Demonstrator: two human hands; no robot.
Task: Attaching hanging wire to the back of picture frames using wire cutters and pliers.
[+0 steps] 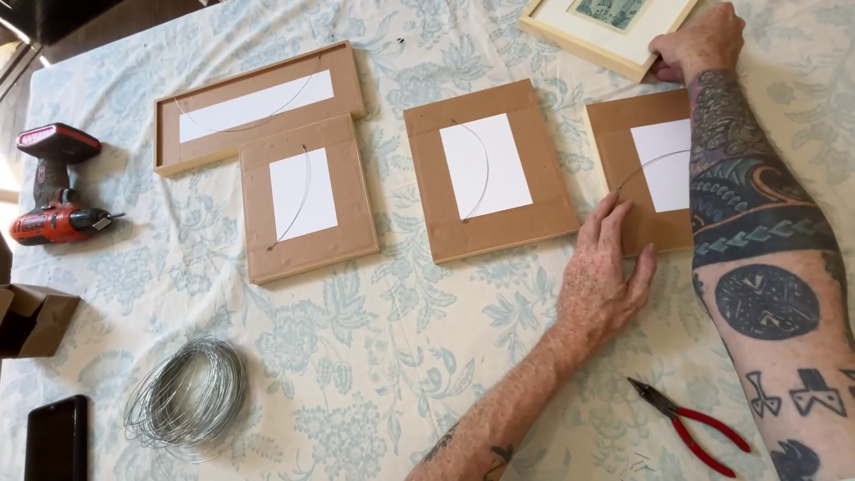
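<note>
1. Left hand lies flat, fingers spread, on the near-left corner of the brown frame back. Keep that pressure so the back stays put.
2. Right hand pinches the corner of the light frame, just beyond the brown back. Lift it level.
3. Avoid snagging the wire across the back.
4. Pliers lie well nearer than the back.

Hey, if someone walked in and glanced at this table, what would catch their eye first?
Probably the row of brown frame backs lying face down across the middle, each strung with a thin wire. Next, the two hands: the left hand rests flat at the edge of the rightmost back, the right hand grips a light face-up frame at the top. The red drill at far left stands out too.
</note>
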